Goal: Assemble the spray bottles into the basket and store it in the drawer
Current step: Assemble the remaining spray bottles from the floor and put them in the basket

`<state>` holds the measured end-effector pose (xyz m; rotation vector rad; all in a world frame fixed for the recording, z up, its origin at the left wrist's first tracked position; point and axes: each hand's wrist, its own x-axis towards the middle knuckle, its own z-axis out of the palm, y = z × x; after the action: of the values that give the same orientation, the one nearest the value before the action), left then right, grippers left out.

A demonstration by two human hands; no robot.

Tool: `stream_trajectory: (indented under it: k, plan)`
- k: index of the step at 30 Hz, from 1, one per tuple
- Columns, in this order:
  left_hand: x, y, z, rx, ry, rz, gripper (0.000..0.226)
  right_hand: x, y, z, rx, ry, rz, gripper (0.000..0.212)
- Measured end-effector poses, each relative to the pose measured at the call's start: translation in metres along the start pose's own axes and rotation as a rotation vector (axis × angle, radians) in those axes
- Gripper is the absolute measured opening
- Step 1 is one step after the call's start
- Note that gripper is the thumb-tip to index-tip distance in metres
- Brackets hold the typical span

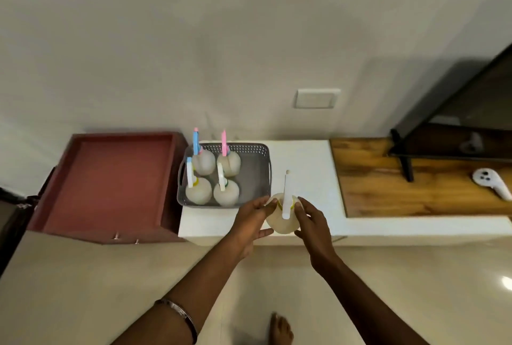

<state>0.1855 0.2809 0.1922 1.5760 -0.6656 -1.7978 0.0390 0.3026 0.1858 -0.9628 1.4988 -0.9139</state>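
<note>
A grey perforated basket [256, 161] stands on the white counter [304, 161], with several white round spray bottles upright in its left part; one has a blue head [196, 141], one a pink head [224, 143]. In front of the basket's right corner stands another spray bottle [281, 222] with a white head and a yellow collar. My left hand [250, 218] grips its left side and my right hand [310, 221] touches its right side, near the collar. An open reddish-brown drawer [110, 181] lies left of the basket.
A wooden top [401, 181] adjoins the counter on the right, carrying a white game controller [493, 182] and a dark-framed screen on a stand [457, 134]. A wall socket plate [317, 98] sits above the counter. My bare foot [281, 329] is on the tiled floor.
</note>
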Motion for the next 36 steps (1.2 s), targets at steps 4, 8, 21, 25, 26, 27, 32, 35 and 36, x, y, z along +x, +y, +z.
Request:
stream_trajectory:
  k: [4, 8, 21, 25, 26, 27, 32, 35, 36]
  plan:
    - [0.025, 0.061, -0.019, -0.051, 0.034, 0.020, 0.032, 0.048, -0.050, 0.027, -0.041, -0.014, -0.030, 0.032]
    - [0.059, 0.102, -0.031, -0.076, 0.079, 0.010, 0.038, 0.091, -0.084, 0.050, -0.033, 0.005, 0.021, 0.033]
    - [0.177, 0.101, -0.043, 0.118, 0.231, -0.076, 0.049, 0.199, -0.049, 0.082, -0.009, 0.011, 0.274, 0.024]
    - [0.192, 0.069, -0.044, 0.139, 0.296, -0.155, 0.047, 0.214, -0.008, 0.086, -0.074, -0.080, 0.398, 0.034]
    - [0.192, 0.063, -0.046, 0.116, 0.305, -0.179, 0.046, 0.214, -0.003, 0.089, -0.097, -0.100, 0.414, 0.034]
    - [0.197, 0.053, -0.046, 0.091, 0.322, -0.212, 0.046, 0.217, 0.006, 0.091, -0.117, -0.121, 0.439, 0.034]
    - [0.210, 0.024, -0.048, -0.010, 0.362, -0.357, 0.046, 0.223, 0.035, 0.096, -0.187, -0.179, 0.514, 0.031]
    - [0.215, 0.012, -0.050, -0.064, 0.365, -0.435, 0.044, 0.229, 0.048, 0.098, -0.198, -0.191, 0.575, 0.036]
    - [0.217, 0.008, -0.051, -0.065, 0.369, -0.451, 0.042, 0.230, 0.051, 0.099, -0.204, -0.197, 0.591, 0.037]
